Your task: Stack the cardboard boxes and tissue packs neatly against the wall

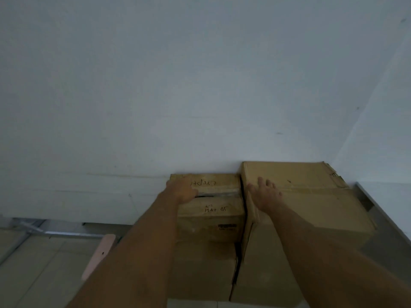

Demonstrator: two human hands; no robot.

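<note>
Boxes: small brown cardboard box with black handwriting [211, 196] against white wall [155, 85], left hand [183, 189] gripping its top-left edge; larger brown cardboard box [311, 196] just beside, right hand [264, 192] spread flat on top.

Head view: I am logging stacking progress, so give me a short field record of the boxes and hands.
smaller box: cardboard box with handwriting, top of left stack, back edge at the wall
larger box: cardboard box, right, in the corner, top sits higher
left hand: on the smaller box's top, at its left edge
right hand: flat on the larger box's top
tissue packs: none visible
</note>
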